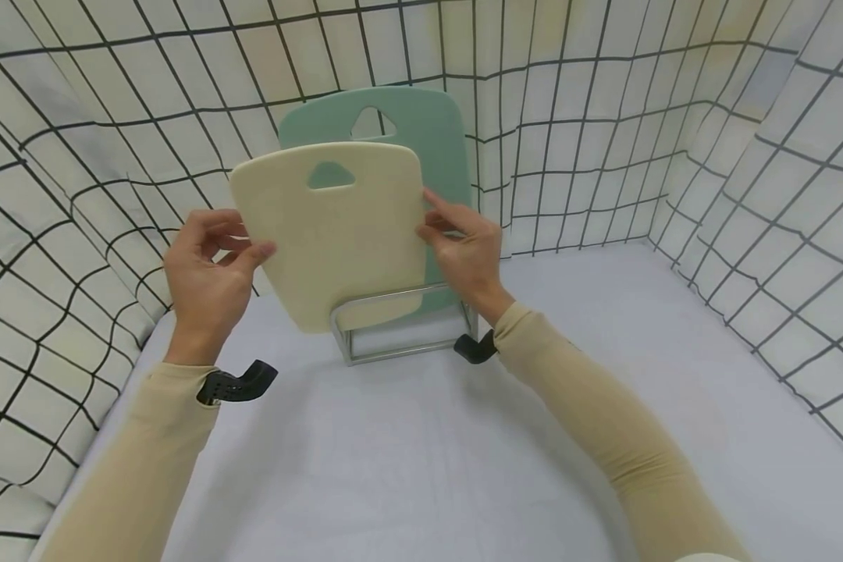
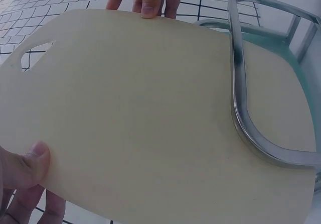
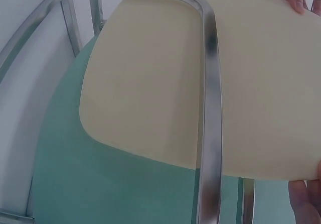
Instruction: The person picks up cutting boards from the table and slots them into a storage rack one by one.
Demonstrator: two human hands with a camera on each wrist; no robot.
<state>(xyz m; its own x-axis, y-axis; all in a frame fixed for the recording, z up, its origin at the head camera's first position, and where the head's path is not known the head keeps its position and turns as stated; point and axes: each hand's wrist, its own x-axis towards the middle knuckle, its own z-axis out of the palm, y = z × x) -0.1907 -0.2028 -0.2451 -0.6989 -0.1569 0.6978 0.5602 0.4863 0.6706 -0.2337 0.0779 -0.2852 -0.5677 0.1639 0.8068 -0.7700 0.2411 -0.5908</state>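
Note:
A cream cutting board (image 1: pixel 344 234) is held between both hands, its lower part behind the front bar of a metal rack (image 1: pixel 386 297). The left hand (image 1: pixel 211 265) pinches its left edge, thumb on the front face. On the opposite edge, the right hand (image 1: pixel 467 246) pinches the board between thumb and fingers. Behind it a larger green cutting board (image 1: pixel 435 133) stands in the rack. In the left wrist view the cream board (image 2: pixel 145 103) fills most of the picture. The right wrist view shows its rounded bottom corner inside the rack (image 3: pixel 210 108), in front of the green board (image 3: pixel 100 184).
The rack stands on a white tabletop (image 1: pixel 407 445). A white cloth with a black grid pattern (image 1: pixel 569 133) rises behind and along both sides. Each wrist carries a black mount (image 1: pixel 239 384), the right one close to the rack's front right corner.

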